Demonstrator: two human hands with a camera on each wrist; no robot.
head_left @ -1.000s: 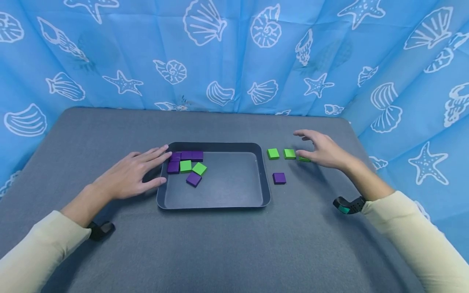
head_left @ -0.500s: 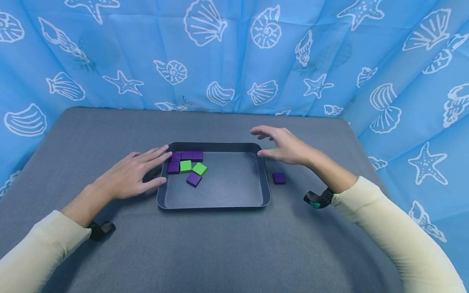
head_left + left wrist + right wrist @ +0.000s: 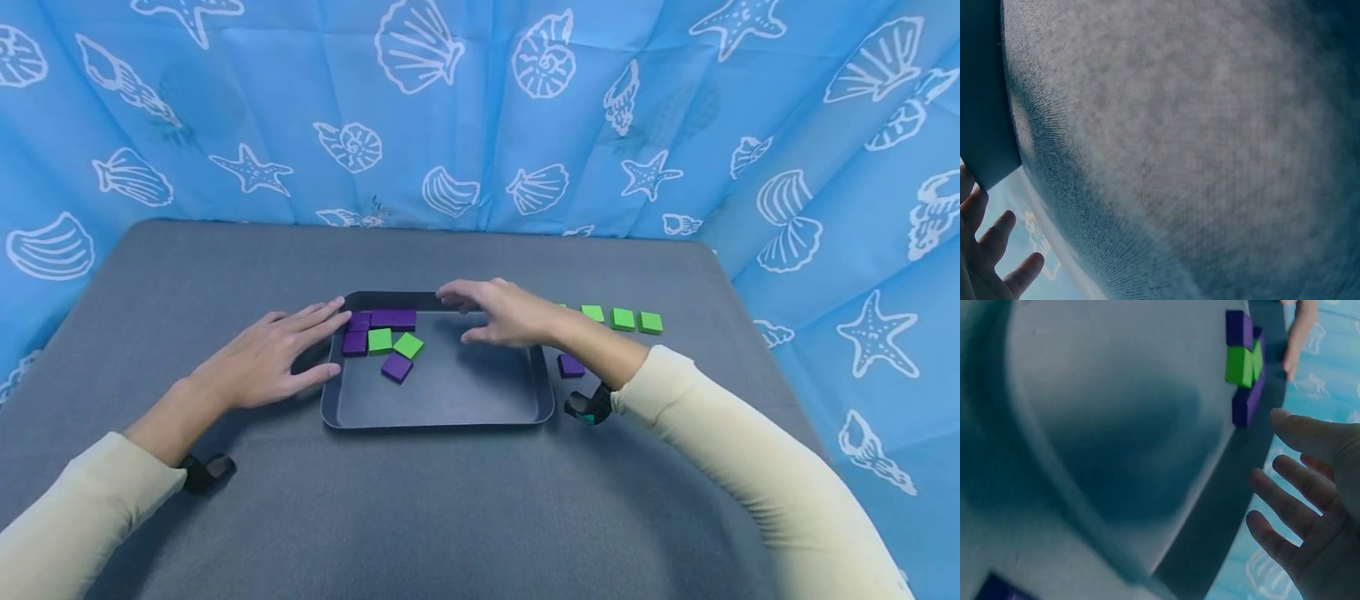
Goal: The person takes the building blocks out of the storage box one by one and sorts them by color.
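My left hand (image 3: 266,358) lies with spread fingers at the left side of the dark baking tray (image 3: 442,427), fingertips right at its rim. In the tray's left part are several purple square tiles (image 3: 356,342), mostly lined up along the far left corner, plus two green tiles (image 3: 380,341). One purple tile (image 3: 397,367) sits askew nearer the middle. Over the tray's right half hovers my right hand (image 3: 510,315), fingers loosely bent with thumb apart. In the right wrist view this hand (image 3: 1316,487) has nothing between its fingers.
Right of the tray, several green tiles (image 3: 622,319) form a row on the grey table (image 3: 450,517); my right forearm partly covers the leftmost. A lone purple tile (image 3: 570,366) lies nearer me. A blue curtain (image 3: 480,108) with shell prints hangs behind the table.
My right hand has moved left from the green row to over the tray, uncovering the right end of that row. The left hand and the tiles in the tray have stayed put.
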